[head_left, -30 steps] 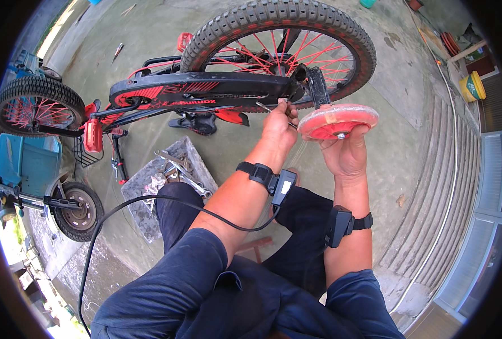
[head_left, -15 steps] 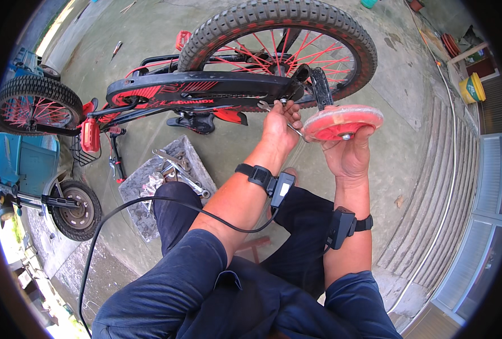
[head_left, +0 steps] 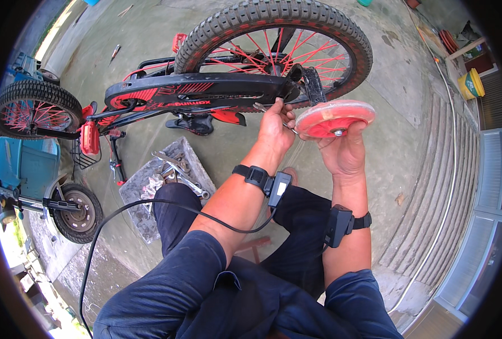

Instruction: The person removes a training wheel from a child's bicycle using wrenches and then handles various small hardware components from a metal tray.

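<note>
A child's bicycle stands upside down ahead of me, its knobby rear wheel [head_left: 355, 39] with red spokes raised. My left hand [head_left: 276, 125] is closed at the rear axle, thumb at the nut beside the black chain guard [head_left: 206, 93]. A wrench [head_left: 259, 106] lies in its fingers; its open jaw pokes out on the left and most of the shank is hidden. My right hand [head_left: 344, 151] grips the red training wheel [head_left: 337, 118] from below, thumb near its hub bolt. A black bracket [head_left: 314, 85] joins that wheel to the axle area.
By my left knee, a grey tray [head_left: 139, 200] holds several wrenches and a rag. A screwdriver [head_left: 115, 52] lies on the concrete floor. At left is a blue three-wheeled vehicle [head_left: 28, 161]. Steps [head_left: 426, 209] run along the right, below a yellow bucket [head_left: 471, 85].
The left thumb has moved up over the axle nut, covering it. The bicycle and training wheel appear slightly farther left, with the right hand still on that wheel.
</note>
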`<state>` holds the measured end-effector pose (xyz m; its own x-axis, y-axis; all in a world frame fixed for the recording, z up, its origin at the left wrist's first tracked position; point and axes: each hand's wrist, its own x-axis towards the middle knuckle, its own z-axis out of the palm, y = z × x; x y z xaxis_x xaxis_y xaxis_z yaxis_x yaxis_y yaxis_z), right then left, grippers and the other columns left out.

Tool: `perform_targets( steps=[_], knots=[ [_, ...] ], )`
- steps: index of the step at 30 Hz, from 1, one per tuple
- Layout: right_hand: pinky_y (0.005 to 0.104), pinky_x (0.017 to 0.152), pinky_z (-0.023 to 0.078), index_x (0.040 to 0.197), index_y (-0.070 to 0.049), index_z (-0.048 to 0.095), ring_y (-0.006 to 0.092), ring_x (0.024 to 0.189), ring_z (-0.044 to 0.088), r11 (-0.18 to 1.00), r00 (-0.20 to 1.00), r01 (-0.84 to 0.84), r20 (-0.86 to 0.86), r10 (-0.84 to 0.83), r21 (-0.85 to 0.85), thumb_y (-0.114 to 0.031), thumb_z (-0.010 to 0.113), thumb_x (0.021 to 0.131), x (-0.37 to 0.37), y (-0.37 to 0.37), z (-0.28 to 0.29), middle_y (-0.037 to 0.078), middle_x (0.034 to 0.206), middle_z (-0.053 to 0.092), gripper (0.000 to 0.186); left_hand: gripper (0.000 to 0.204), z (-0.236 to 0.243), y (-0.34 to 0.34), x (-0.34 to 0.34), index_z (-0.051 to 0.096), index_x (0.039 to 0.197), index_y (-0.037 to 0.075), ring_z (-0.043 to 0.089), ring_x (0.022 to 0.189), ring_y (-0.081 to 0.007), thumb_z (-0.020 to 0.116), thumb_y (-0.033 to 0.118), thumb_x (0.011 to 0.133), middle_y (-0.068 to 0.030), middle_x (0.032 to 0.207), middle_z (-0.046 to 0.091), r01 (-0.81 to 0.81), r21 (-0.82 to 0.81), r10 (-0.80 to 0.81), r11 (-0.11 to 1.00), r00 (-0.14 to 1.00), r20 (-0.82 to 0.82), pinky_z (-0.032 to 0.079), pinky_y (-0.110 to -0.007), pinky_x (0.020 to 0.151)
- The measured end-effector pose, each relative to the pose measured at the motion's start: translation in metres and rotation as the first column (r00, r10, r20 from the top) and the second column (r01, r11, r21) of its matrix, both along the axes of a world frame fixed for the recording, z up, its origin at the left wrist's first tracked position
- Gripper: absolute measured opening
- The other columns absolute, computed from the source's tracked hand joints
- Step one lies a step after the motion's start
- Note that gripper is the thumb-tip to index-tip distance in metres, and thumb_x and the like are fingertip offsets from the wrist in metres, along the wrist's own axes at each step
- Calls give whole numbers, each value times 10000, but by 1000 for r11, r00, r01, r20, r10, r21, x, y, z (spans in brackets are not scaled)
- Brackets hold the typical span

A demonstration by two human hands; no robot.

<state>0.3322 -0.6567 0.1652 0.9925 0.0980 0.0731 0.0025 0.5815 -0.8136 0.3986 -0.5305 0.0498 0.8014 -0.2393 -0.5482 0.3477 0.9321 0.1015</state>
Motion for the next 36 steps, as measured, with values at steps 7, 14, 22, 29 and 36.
perform_targets(
  steps=[7, 14, 22, 29, 36],
  knots=[
    [461, 826, 574, 1255, -3, 544, 331, 995, 684, 999, 1000, -27, 4, 28, -32, -735, 601, 772, 0, -3, 1, 163, 1119, 673, 878, 294, 8, -5, -4, 553, 916, 78, 478, 634, -127, 478, 338, 1032, -35, 789, 565, -16, 11, 16, 1000, 1000, -14, 347, -253, 511],
    [472, 836, 567, 1252, -36, 549, 313, 1005, 676, 996, 997, -74, 16, 73, 49, -690, 607, 803, 1, -5, 0, 128, 1136, 667, 795, 265, 5, -1, -3, 552, 917, 87, 493, 656, -132, 497, 321, 1027, -46, 816, 589, 9, -4, -9, 1000, 999, -46, 353, -249, 507],
    [489, 863, 553, 1275, -54, 538, 303, 1052, 658, 997, 999, -44, 15, 43, 65, -682, 597, 812, -1, -1, 5, 104, 1176, 653, 782, 285, 7, 1, -3, 558, 924, 81, 495, 649, -137, 519, 349, 1015, -59, 837, 611, 5, -9, -5, 1000, 1000, -17, 357, -251, 505],
    [468, 838, 563, 1274, -34, 533, 308, 1039, 662, 997, 999, -51, 5, 51, 52, -710, 578, 807, -1, -2, 2, 134, 1158, 660, 823, 327, 21, 0, -9, 570, 944, 67, 494, 648, -138, 474, 368, 1030, -60, 839, 615, -27, 38, 28, 999, 999, -21, 362, -255, 511],
    [451, 798, 574, 1281, -44, 523, 303, 1005, 672, 999, 998, -51, 24, 51, 7, -714, 566, 816, 2, -3, 3, 130, 1153, 659, 816, 313, 11, -4, -7, 564, 939, 78, 491, 648, -135, 470, 363, 1032, -55, 830, 604, -8, -34, 8, 999, 1000, 6, 358, -249, 497]
  ],
)
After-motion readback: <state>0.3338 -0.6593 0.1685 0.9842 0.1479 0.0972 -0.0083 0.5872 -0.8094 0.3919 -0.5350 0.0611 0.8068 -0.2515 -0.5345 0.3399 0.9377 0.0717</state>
